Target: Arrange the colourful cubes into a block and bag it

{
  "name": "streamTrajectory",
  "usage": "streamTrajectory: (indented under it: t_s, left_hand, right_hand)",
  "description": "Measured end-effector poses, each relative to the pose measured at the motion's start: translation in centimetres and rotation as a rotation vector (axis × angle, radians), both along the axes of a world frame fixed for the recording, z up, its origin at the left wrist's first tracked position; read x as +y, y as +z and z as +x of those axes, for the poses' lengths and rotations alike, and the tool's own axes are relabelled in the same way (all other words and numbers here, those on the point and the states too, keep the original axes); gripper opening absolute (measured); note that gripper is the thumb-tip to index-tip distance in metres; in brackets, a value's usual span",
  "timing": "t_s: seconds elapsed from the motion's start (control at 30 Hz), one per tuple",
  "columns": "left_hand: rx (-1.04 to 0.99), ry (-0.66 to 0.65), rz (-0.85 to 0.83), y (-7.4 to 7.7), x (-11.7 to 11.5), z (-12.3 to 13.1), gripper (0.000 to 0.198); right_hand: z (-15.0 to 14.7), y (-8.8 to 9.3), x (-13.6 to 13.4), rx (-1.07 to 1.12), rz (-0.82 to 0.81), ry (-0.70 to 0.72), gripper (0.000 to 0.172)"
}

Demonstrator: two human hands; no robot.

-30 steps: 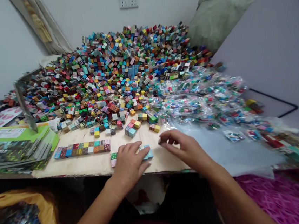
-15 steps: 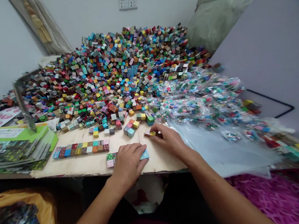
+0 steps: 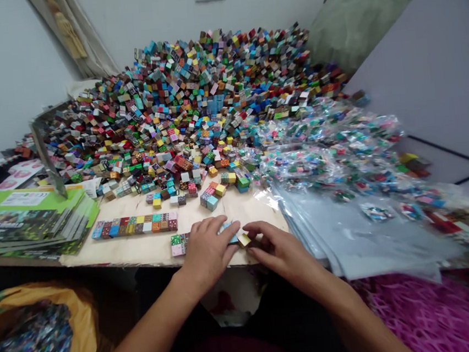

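My left hand (image 3: 208,245) lies over a short double row of small patterned cubes (image 3: 177,245), fingers on the far side and thumb on the near side. Green and pink cubes stick out at its left end, light blue ones at its right. My right hand (image 3: 272,247) pinches a yellow-topped cube (image 3: 244,240) between thumb and fingers, touching or very near the row's right end; a white face shows beside it. Its palm side is hidden. Left of my hands lies a longer finished-looking block of cubes (image 3: 135,225), two deep.
A big heap of mixed cubes (image 3: 178,104) rises against the wall. Filled clear packets (image 3: 299,161) and flat plastic bags (image 3: 340,238) lie on the right. Green printed booklets (image 3: 27,218) are stacked left. A yellow sack (image 3: 84,317) and pink shredded filler (image 3: 413,313) sit below the table.
My right hand has come nearer, bringing the cubes it pinches from the board beyond to the row's right end. My left hand stays over the row. The view has shifted slightly.
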State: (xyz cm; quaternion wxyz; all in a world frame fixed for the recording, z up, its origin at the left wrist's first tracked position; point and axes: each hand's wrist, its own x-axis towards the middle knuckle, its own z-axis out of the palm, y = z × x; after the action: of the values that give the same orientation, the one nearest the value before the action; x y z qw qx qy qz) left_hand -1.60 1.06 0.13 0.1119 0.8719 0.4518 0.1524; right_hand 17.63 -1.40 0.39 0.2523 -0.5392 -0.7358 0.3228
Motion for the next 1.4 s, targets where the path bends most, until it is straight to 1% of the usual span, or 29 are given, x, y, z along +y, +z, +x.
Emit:
streamTrajectory:
  t_s: [0.1,0.17,0.3,0.4,0.5,0.6,0.67,0.77,0.87,0.93,1.03,1.17,1.2,1.27,1.33,1.4]
  left_hand:
    - [0.012,-0.021,-0.052,0.4,0.3,0.6,0.052]
    - [0.015,-0.042,-0.091,0.6,0.7,1.0,0.054]
    - [-0.003,-0.079,-0.131,1.0,1.3,1.2,0.043]
    - [-0.022,-0.086,-0.114,0.9,1.5,1.0,0.037]
    - [-0.049,-0.105,-0.093,0.6,1.5,0.8,0.038]
    - [-0.07,-0.11,-0.081,0.3,1.4,0.7,0.041]
    - [-0.066,-0.103,-0.077,0.2,1.3,0.8,0.042]
    - [-0.053,-0.105,-0.071,0.3,1.2,0.9,0.039]
    - [-0.051,-0.115,-0.068,0.5,1.2,0.9,0.034]
    - [-0.049,-0.119,-0.072,0.6,1.2,0.9,0.03]
    - [-0.041,-0.127,-0.077,0.7,1.2,0.8,0.027]
    - [-0.011,-0.13,-0.071,0.6,1.3,0.7,0.025]
    - [-0.011,-0.13,-0.071,0.6,1.3,0.7,0.026]
    - [-0.016,-0.127,-0.068,0.4,1.3,0.7,0.028]
    - [-0.024,-0.125,-0.065,0.3,1.3,0.7,0.03]
    - [-0.037,-0.13,-0.062,0.1,1.2,0.6,0.032]
  right_hand:
    - [0.5,0.2,0.3,0.012,-0.055,-0.005,0.021]
    - [0.6,0.2,0.3,0.004,-0.057,-0.009,0.022]
    - [0.3,-0.3,0.2,-0.067,0.004,-0.051,0.022]
    - [-0.2,-0.6,0.1,-0.112,0.058,-0.09,0.017]
    - [-0.4,-0.7,0.1,-0.133,0.082,-0.095,0.013]
    - [-0.2,-0.7,0.1,-0.153,0.087,-0.073,0.014]
    - [0.4,-0.6,0.5,-0.111,0.094,-0.06,0.014]
    - [1.1,0.0,2.2,-0.077,0.159,-0.092,0.016]
    - [0.6,0.8,5.1,-0.175,0.228,-0.112,0.016]
    - [-0.6,1.2,7.2,-0.245,0.254,-0.109,0.023]
    - [-2.8,1.7,10.0,-0.391,0.284,-0.121,0.037]
    - [-5.1,2.2,11.9,-0.646,0.28,-0.035,0.051]
    - [-5.4,2.4,12.0,-0.679,0.281,-0.017,0.051]
    - [-5.2,2.6,11.7,-0.696,0.282,-0.013,0.043]
    - [-4.3,2.5,10.8,-0.679,0.263,-0.031,0.033]
    - [-2.6,2.0,9.1,-0.64,0.218,-0.075,0.029]
